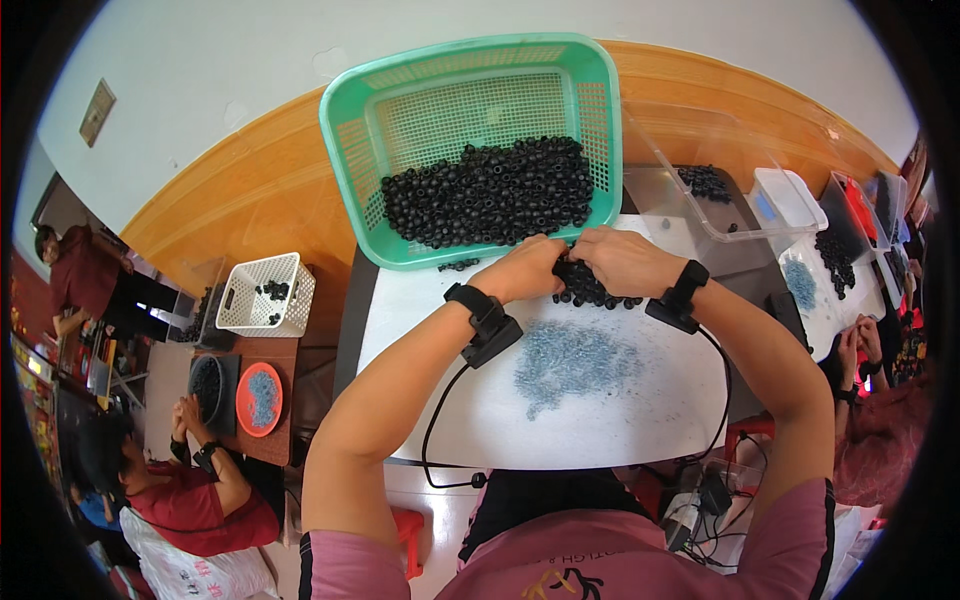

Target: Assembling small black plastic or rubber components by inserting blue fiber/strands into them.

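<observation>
My left hand (532, 268) and my right hand (622, 260) meet just in front of the green basket, at a small pile of black ring-shaped parts (592, 290) on the white tabletop (450, 400). The fingers of both are bent and drawn together around the black parts. What sits between the fingertips is too small to make out. Nearer to me, many small bluish clear pieces (575, 360) lie spread on the white surface. Behind my hands, the tilted green basket (345, 190) holds a large heap of black rings (490, 190).
To the right stand a clear plastic bin (720, 215) and a white tub (790, 195). A cable hangs from each wrist band. At left, a person sits by a red plate (245, 425) and a white basket (300, 310); another stands behind. A co-worker's hands (862, 345) show at right.
</observation>
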Available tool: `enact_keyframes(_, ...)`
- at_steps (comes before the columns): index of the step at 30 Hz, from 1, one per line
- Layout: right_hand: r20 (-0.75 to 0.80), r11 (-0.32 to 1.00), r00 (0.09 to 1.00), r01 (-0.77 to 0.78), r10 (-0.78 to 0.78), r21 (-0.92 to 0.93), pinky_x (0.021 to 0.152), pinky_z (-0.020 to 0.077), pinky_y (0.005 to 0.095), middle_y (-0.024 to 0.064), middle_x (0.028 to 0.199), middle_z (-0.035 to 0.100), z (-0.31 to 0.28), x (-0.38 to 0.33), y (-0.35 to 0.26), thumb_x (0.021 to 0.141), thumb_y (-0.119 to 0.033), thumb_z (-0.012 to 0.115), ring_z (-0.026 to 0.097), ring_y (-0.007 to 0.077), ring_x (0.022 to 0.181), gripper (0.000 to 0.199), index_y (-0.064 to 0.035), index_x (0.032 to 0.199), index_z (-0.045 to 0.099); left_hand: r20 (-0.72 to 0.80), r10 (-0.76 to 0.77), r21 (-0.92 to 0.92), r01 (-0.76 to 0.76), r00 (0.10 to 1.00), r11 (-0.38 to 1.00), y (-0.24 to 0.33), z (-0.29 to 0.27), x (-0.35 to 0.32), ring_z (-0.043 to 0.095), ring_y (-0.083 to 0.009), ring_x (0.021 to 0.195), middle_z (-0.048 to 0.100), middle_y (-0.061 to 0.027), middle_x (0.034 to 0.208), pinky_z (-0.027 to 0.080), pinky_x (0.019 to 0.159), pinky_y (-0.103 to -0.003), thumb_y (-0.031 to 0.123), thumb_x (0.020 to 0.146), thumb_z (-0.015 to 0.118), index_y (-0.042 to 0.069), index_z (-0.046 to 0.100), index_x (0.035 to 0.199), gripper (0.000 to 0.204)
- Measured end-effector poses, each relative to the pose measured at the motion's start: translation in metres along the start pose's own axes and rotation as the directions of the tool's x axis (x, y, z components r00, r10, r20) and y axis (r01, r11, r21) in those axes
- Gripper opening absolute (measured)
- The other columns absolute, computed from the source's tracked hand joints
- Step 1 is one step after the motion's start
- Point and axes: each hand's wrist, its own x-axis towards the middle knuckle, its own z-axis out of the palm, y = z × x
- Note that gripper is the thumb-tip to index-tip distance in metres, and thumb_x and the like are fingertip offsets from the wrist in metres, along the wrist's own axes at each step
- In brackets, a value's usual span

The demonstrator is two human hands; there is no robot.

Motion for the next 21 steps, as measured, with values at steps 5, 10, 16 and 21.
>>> enact_keyframes(5, -0.027, 0.994, 0.997, -0.075, 0.074, -0.074, 0.083, 0.0493, 0.0418, 0.0142, 0.101, 0.061, -0.007, -0.014, -0.003, 0.084, -0.004, 0.056, 0.058, 0.0328, 0.1, 0.025, -0.0022, 0.106, 0.066, 0.054, 0.092, -0.021, -0.091, 0.994, 0.996, 0.017, -0.001, 0.014, 0.064, -0.0306, 0.088, 0.065, -0.016, 0.094, 0.052, 0.078, -0.039, 0.008, 0.074, 0.074, -0.003, 0.06, 0.11, 0.04)
enact_keyframes(10, -0.23, 0.996, 0.97, -0.085, 0.083, -0.001, 0.082, 0.0495, 0.042, 0.012, 0.103, 0.062, -0.002, -0.015, -0.016, 0.081, -0.013, 0.062, 0.059, 0.0317, 0.096, 0.02, -0.0047, 0.099, 0.067, 0.082, -0.112, -0.506, 0.139, 0.99, 0.851, 0.023, -0.008, 0.012, 0.067, -0.0201, 0.068, 0.065, -0.0111, 0.085, 0.053, 0.058, -0.032, 0.001, 0.081, 0.061, -0.004, 0.059, 0.102, 0.022)
enact_keyframes(16, -0.177, 0.986, 0.972, 0.162, -0.153, 0.035, 0.091, 0.0449, 0.0416, 0.0094, 0.111, 0.06, 0.009, -0.007, -0.016, 0.082, -0.021, 0.066, 0.053, 0.029, 0.108, 0.031, -0.0061, 0.109, 0.064, -0.097, -0.11, -0.121, 0.098, 0.989, 0.988, 0.004, -0.015, -0.019, 0.067, -0.0238, 0.073, 0.068, -0.0148, 0.085, 0.053, 0.067, -0.036, 0.005, 0.079, 0.066, -0.003, 0.065, 0.096, 0.019)
enact_keyframes(21, -0.094, 0.963, 0.959, 0.269, -0.268, 0.001, 0.093, 0.0422, 0.041, 0.0085, 0.111, 0.061, 0.013, -0.001, -0.017, 0.082, -0.022, 0.067, 0.051, 0.0273, 0.11, 0.027, -0.0056, 0.103, 0.067, -0.015, -0.171, -0.09, 0.169, 0.985, 0.982, 0.005, -0.003, -0.035, 0.068, -0.0266, 0.079, 0.07, -0.0153, 0.084, 0.052, 0.071, -0.037, 0.022, 0.077, 0.073, -0.001, 0.069, 0.089, 0.026)
